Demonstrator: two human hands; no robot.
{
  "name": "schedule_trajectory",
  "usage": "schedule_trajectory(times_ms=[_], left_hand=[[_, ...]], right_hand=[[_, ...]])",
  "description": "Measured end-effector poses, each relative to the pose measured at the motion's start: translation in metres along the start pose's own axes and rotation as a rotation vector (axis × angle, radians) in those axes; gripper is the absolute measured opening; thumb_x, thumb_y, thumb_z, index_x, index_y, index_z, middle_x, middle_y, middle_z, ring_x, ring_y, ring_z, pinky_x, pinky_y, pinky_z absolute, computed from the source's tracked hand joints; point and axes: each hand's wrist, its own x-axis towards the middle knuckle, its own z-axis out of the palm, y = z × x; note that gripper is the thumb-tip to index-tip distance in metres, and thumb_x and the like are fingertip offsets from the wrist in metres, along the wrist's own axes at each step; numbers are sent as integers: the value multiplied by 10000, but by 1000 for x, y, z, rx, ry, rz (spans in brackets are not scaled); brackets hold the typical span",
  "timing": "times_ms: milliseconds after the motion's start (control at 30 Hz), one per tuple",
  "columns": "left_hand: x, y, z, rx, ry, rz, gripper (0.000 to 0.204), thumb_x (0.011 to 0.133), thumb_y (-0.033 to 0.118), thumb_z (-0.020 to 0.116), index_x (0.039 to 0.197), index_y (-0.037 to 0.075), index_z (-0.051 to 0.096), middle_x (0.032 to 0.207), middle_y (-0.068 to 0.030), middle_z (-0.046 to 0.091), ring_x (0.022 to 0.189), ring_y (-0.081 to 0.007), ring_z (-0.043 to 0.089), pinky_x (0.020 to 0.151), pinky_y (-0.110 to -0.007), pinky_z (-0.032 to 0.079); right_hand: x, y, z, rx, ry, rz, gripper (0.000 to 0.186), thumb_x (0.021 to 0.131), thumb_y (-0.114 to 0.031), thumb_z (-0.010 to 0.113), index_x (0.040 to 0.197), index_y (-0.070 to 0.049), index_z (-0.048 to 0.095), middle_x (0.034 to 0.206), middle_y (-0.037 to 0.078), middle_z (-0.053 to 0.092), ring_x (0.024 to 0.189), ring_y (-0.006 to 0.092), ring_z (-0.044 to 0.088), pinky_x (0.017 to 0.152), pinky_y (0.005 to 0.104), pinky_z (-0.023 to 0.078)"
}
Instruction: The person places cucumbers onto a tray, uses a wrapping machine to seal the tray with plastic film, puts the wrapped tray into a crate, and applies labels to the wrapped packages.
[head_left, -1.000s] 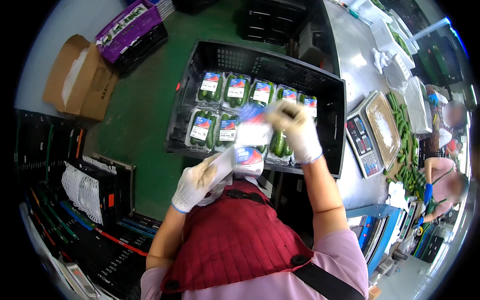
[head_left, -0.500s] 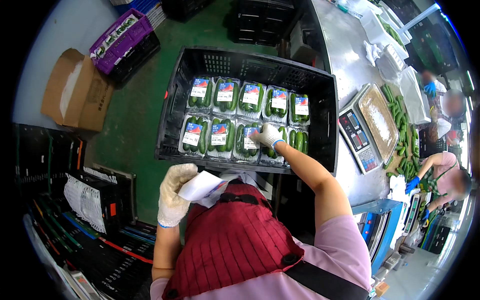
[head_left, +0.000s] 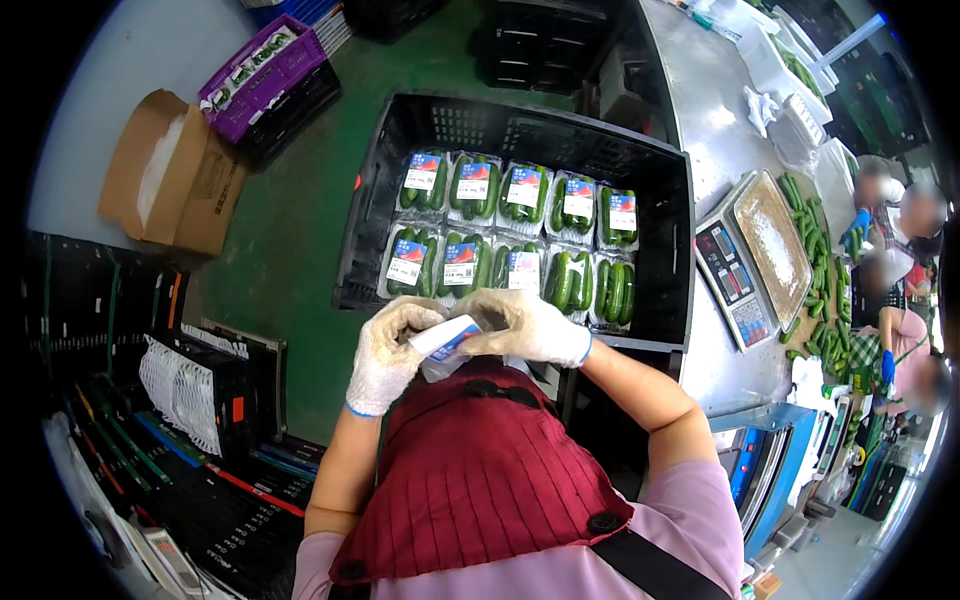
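Observation:
In front of my apron, my left hand, in a white knit glove, grips a strip of white-backed labels with blue and red print. My right hand, gloved the same way, is closed at the strip's other side; its fingertips are partly hidden. Just beyond both hands stands a black crate holding two rows of clear-wrapped cucumber packs. The far row's packs carry labels, as does a labelled pack at the near left. Two near-right packs, including the end cucumber pack, show no label.
Right of the crate, a weighing scale sits on a metal table beside loose cucumbers. Co-workers stand at the far right. Leftward are a cardboard box, a purple crate and stacked black crates.
My right hand has left the near-row packs and come back toward me to the label strip. My left hand has moved slightly right and up, bringing the strip between both hands.

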Motion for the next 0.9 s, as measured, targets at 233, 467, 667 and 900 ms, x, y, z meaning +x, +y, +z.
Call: schedule_trajectory(times_ms=[233,467,667,900], left_hand=[[5,-16,28,-30,4,-48,322,869,58,673,1167,-49,610,980,-71,666,861,-104,605,790,-249,492],[-6,-23,21,176,19,-191,106,822,43,705,881,-34,664,886,-59,675,788,-90,578,696,-238,459],[-2,-14,18,81,-1,157,232,728,-45,704,653,20,494,976,-144,670,857,-136,598,746,-263,463],[-4,1,24,-135,176,37,166,797,-63,627,944,-2,674,1009,-102,664,946,-166,623,869,-314,500]], right_hand=[[-18,1,-3,194,195,55,204,844,-146,742,973,6,699,952,77,708,867,106,635,792,273,514],[-48,68,-128,384,921,61,133,864,-95,698,956,-8,660,861,34,662,728,85,599,646,251,501],[-34,193,-125,-59,526,559,441,717,-255,843,1021,14,672,874,145,713,707,176,682,636,304,556],[-25,230,-105,-617,507,626,723,631,-339,859,1193,-18,536,1128,240,623,1004,368,641,866,427,526]])
